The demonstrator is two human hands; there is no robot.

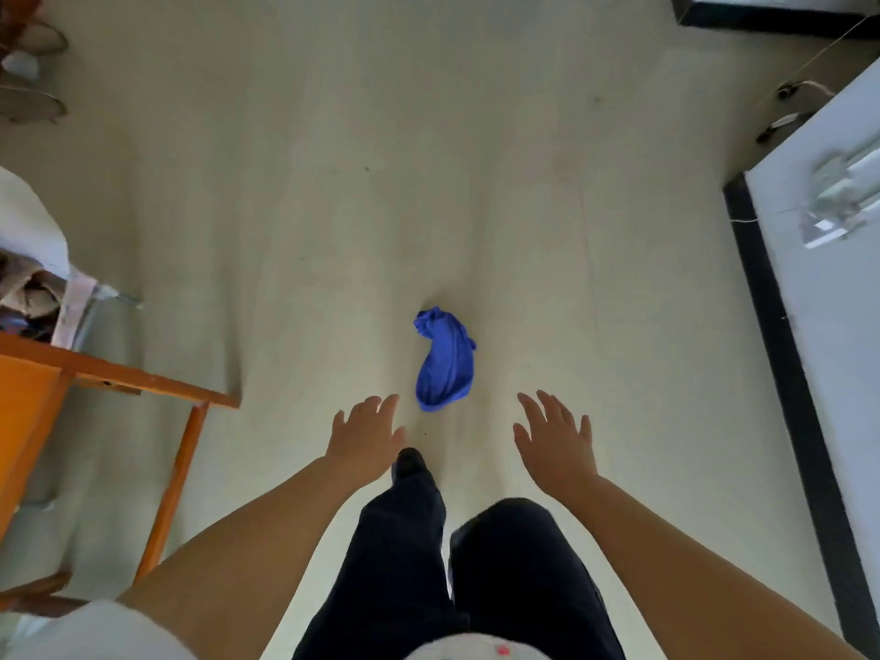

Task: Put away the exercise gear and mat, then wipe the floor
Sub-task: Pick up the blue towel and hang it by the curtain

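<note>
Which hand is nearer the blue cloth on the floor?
Left, narrowly. The left hand is just below-left of the blue cloth; the right hand is farther off, below-right.

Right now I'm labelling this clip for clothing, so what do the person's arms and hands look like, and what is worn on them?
Both arms are bare down to the wrists. The left hand and right hand wear no gloves, and no rings, watch or bands show. A white short sleeve shows at the left shoulder. Nothing of a right sleeve is in view.
</note>
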